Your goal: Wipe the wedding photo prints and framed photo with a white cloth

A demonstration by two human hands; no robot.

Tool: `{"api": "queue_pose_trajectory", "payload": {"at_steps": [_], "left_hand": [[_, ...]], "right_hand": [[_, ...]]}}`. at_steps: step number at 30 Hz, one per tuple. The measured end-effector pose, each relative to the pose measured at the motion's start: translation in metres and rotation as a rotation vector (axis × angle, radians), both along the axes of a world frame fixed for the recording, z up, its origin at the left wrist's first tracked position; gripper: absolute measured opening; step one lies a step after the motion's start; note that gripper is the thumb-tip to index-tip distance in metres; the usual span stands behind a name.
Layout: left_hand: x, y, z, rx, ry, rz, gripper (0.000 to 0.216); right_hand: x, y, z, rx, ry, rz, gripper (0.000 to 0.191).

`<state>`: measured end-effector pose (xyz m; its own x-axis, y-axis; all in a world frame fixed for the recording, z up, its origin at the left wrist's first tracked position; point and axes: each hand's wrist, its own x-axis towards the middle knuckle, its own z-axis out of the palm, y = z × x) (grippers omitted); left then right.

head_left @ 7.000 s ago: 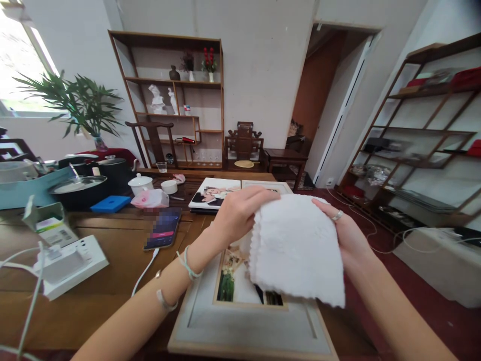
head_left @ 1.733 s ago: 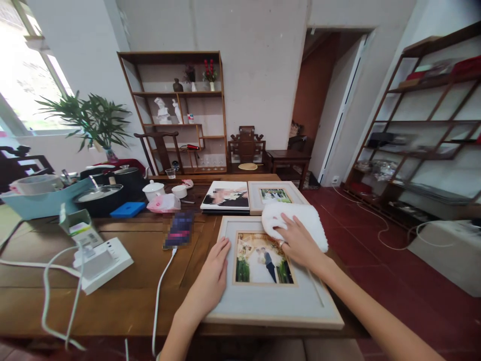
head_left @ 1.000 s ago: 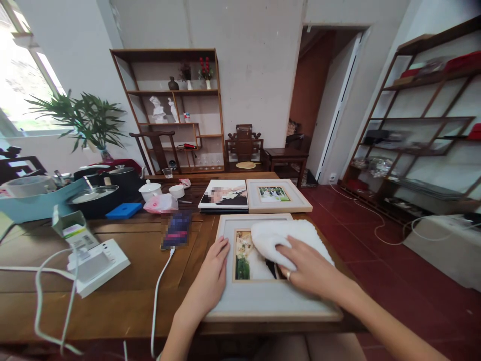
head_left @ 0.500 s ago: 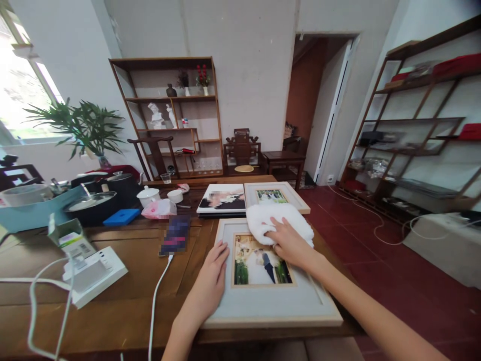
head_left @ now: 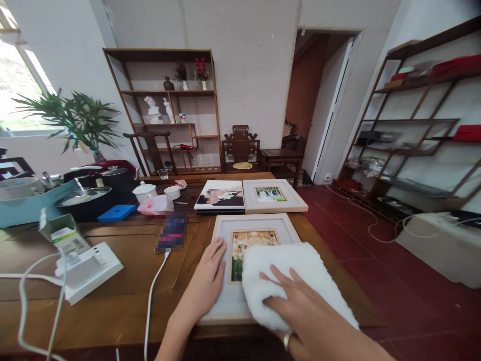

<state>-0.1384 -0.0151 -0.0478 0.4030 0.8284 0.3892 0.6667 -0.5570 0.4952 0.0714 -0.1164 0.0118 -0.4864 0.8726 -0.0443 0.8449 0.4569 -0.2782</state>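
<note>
A large picture frame point(head_left: 255, 223) with a pale mat and a wedding photo lies flat on the wooden table point(head_left: 124, 296) in front of me. My left hand point(head_left: 205, 283) rests flat on the frame's left edge, fingers stretched out. My right hand point(head_left: 300, 313), with a ring, presses flat on a white fluffy cloth point(head_left: 289, 273) that covers the frame's near right part and hides much of the photo.
Two smaller pictures point(head_left: 272, 195) lie beyond the frame. A phone point(head_left: 171, 231) with a white cable point(head_left: 150, 301) sits left of it. A white box point(head_left: 88, 271), pots point(head_left: 82, 198), cups and a pink packet fill the left side. Shelves stand behind and at right.
My right hand has drawn the cloth from the frame's far edge toward me to its near right part. The left hand has stayed on the frame's left edge.
</note>
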Motion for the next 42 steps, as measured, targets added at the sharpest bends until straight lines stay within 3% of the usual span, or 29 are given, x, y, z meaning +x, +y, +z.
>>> {"api": "queue_pose_trajectory", "payload": {"at_steps": [4,8,13,17,24,28,30,33,37,42], "left_hand": [[0.000,-0.001,0.003,0.012,0.034,-0.027,0.037],[0.000,-0.001,0.006,0.001,0.065,-0.033,0.038],[0.000,0.000,0.006,-0.014,0.095,-0.030,0.039],[0.001,0.001,0.003,-0.007,0.065,-0.005,0.038],[0.003,0.001,0.001,0.001,0.050,0.004,0.037],[0.001,0.001,0.002,0.020,0.039,-0.012,0.036],[0.000,0.001,0.003,0.026,0.043,-0.024,0.036],[-0.001,0.001,0.003,0.010,0.067,-0.029,0.038],[-0.001,0.001,0.003,0.001,0.083,-0.032,0.039],[-0.001,-0.001,0.005,-0.008,0.093,-0.032,0.038]], "right_hand": [[0.016,0.039,-0.021,0.214,0.053,-0.106,0.039],[0.037,0.092,-0.023,0.368,-0.004,-0.225,0.045],[0.048,0.133,-0.022,0.395,-0.058,-0.246,0.049],[0.039,0.116,-0.022,0.325,-0.066,-0.130,0.051],[0.012,0.026,0.001,0.084,-0.007,-0.016,0.046],[-0.009,0.003,0.002,-0.028,-0.011,0.120,0.038],[-0.013,0.005,-0.003,0.007,0.016,0.145,0.036],[-0.005,0.021,-0.012,0.123,0.056,0.035,0.041],[0.022,0.065,-0.016,0.274,0.034,-0.143,0.040],[0.037,0.125,-0.011,0.393,0.021,-0.195,0.042]]}}
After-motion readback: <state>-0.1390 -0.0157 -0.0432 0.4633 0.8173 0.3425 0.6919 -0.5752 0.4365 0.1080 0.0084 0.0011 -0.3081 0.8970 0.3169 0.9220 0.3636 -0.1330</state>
